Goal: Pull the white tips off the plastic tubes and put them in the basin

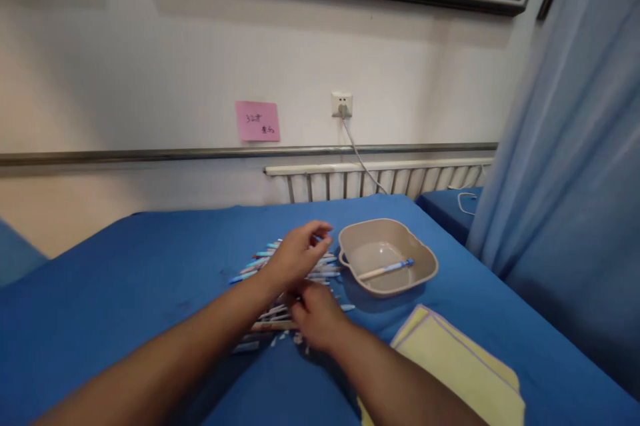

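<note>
The left hand [299, 249] curls over slender pens [325, 269], fingers [318, 225] parted; I cannot tell whether the right hand [319, 315] grasps any. Nearby sits a smooth, rounded-square plastic basin [375, 239].

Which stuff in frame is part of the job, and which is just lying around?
Likely part of the job:
- pile of pens, with the left hand over it and the right hand at its near side
- beige basin beside it, one blue-ended pen inside

Apparently just around:
- yellow sheets
- pink note on the wall
- plugged-in cable
- blue curtain
</note>
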The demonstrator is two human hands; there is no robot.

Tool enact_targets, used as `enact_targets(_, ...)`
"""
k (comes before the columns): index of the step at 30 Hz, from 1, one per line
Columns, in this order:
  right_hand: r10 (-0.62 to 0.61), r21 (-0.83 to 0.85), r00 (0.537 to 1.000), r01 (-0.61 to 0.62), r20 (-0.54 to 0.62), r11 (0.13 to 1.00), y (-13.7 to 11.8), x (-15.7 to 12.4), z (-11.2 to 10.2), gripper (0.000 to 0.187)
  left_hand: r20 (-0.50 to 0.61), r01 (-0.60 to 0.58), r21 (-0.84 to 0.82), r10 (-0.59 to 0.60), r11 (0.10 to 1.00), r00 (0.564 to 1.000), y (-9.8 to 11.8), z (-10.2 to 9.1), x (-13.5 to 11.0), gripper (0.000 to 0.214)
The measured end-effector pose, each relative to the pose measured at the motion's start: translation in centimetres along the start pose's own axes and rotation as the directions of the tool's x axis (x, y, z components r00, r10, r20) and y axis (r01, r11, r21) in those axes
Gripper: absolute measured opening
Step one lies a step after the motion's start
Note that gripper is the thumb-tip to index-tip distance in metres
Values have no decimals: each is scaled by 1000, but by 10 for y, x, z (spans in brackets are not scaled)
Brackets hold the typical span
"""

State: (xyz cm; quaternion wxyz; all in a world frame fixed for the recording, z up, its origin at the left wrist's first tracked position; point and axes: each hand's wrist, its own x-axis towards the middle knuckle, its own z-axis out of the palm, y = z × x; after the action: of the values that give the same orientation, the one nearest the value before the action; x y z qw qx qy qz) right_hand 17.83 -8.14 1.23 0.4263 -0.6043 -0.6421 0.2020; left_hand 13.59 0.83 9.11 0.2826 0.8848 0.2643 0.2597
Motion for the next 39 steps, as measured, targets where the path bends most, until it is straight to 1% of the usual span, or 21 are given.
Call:
enact_targets(1,3,25,999,-3,-37,1000,2,0,0,20,-86,67,-62,-72,996,994,-13,-15,-20,37)
enact_targets(2,17,55,997,-13,-72,998,4,0,1,19,-142,139,-113,-154,984,978,-28,-29,-41,40)
enact_targets(3,35,94,994,-25,-99,995,6,0,1,19,-201,213,-146,-240,966,950,-43,-40,-63,41)
enact_targets(4,50,130,992,-34,-118,991,9,0,2,19,-264,266,-160,-301,951,916,-58,-49,-84,43)
enact_targets(6,53,158,991,-33,-123,987,13,0,3,17,-375,340,-161,-377,926,847,-84,-62,-122,44)
enact_targets(7,47,155,992,-29,-117,988,15,0,3,17,-405,374,-152,-402,915,821,-93,-66,-137,45)
enact_targets(8,45,140,993,-30,-109,990,16,-1,3,16,-401,408,-140,-428,902,810,-100,-69,-148,44)
enact_targets(10,18,80,996,-11,-87,997,16,-4,0,14,-386,426,-172,-458,888,801,-106,-74,-160,45)
enact_targets(13,-57,-15,997,56,-48,998,12,-10,-8,12,-357,399,-186,-440,898,824,-104,-78,-160,42)
enact_targets(15,-101,-63,995,100,-9,993,9,-13,-13,12,-313,381,-137,-405,915,859,-101,-79,-156,36)
enact_targets(19,-117,-107,992,121,44,987,7,-15,-15,12,-136,298,-48,-301,954,944,-94,-76,-156,27)
enact_targets(21,-99,-111,993,106,70,988,8,-15,-13,12,-26,259,-16,-260,966,965,-89,-75,-159,25)
enact_targets(23,-83,-108,992,93,92,990,8,-15,-11,12,91,231,16,-232,973,969,-82,-74,-161,26)
enact_targets(25,-73,-97,993,82,90,992,10,-15,-11,12,144,188,71,-197,980,970,-76,-75,-162,26)
enact_targets(28,-49,-69,998,51,40,996,13,-13,-13,13,150,160,145,-182,976,972,-72,-77,-162,26)
enact_targets(32,-24,-56,1000,23,-5,998,17,-13,-14,14,162,166,164,-192,973,968,-73,-76,-162,26)
enact_targets(35,-29,-49,999,30,17,998,16,-14,-13,13,173,128,152,-154,980,973,-73,-71,-163,25)
enact_targets(39,-35,-61,998,38,51,997,14,-16,-11,13,215,89,124,-114,988,970,-72,-61,-164,24)
